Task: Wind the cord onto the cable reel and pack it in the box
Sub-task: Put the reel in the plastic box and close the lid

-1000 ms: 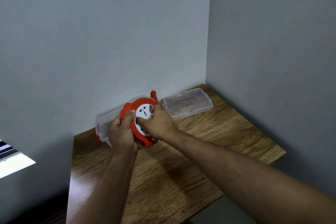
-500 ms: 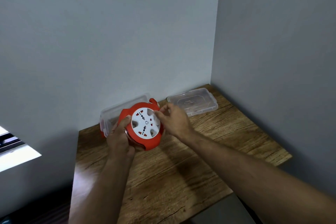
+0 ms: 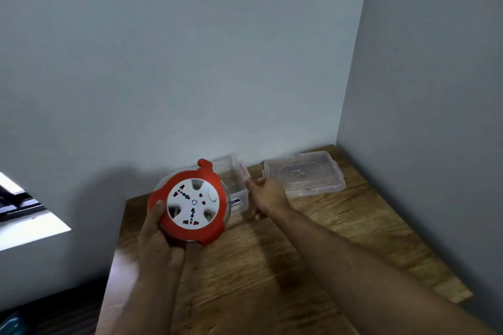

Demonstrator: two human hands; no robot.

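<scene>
The cable reel (image 3: 190,205) faces up toward the camera — a round red housing with a white socket plate in the middle, dotted with red and dark pin holes, and a small red knob sticking up from its top edge. No loose cord shows; whether any is wound inside cannot be told from here. The reel is held up off the wooden surface (image 3: 272,266), tilted so its face looks back at the viewer.

Behind it, against the pale wall, stands the clear plastic box (image 3: 236,182), open at the top, with a small label on its front wall; the reel covers the box's left part. To the right of the box, near the corner where the two walls meet, lies the clear lid (image 3: 304,173), flat on the surface.

Now the hands. The left hand (image 3: 160,242) grips the reel from below and from the left, thumb lying across the red rim, fingers curled under the back. The right hand (image 3: 268,194) is well clear of the reel — reaching forward with fingers stretched out, empty, its fingertips just at the box's right end wall, between box and lid. Whether they actually touch the box is not clear.
</scene>
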